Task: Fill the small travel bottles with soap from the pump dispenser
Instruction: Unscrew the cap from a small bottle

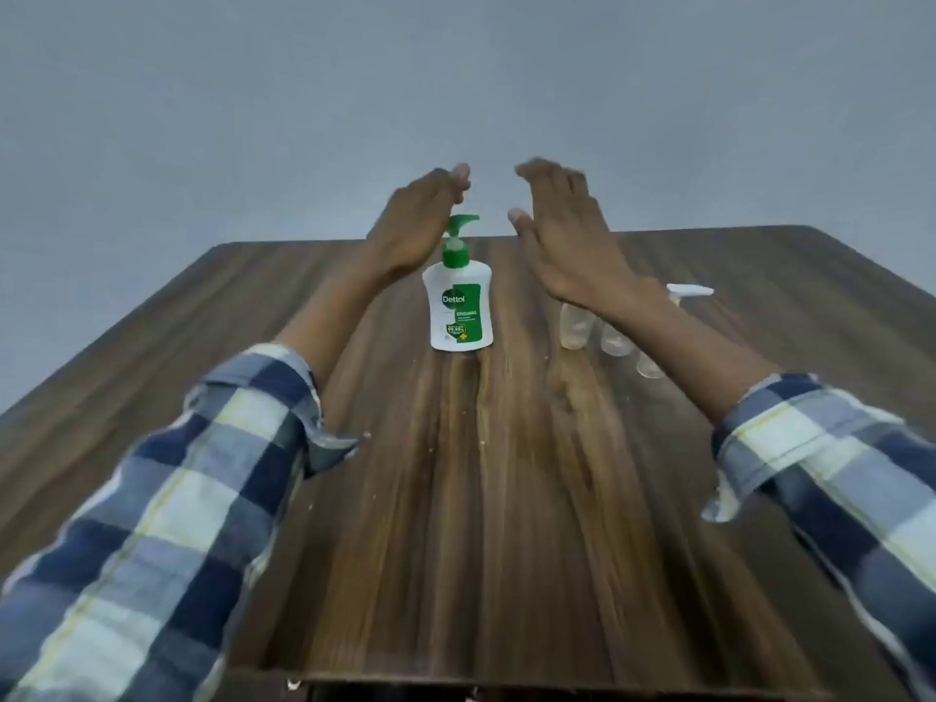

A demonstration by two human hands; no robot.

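Green-capped and upright on the tabletop (506, 499), the soap bottle (460, 306) stands just below the left hand (416, 220), nearer than the right hand (567, 230), whose arm crosses the small bottles (575, 326); both hands' fingers straight, empty.

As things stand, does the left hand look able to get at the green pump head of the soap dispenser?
Probably yes. The left hand is open and raised just left of the pump head, holding nothing, and nothing stands between them.
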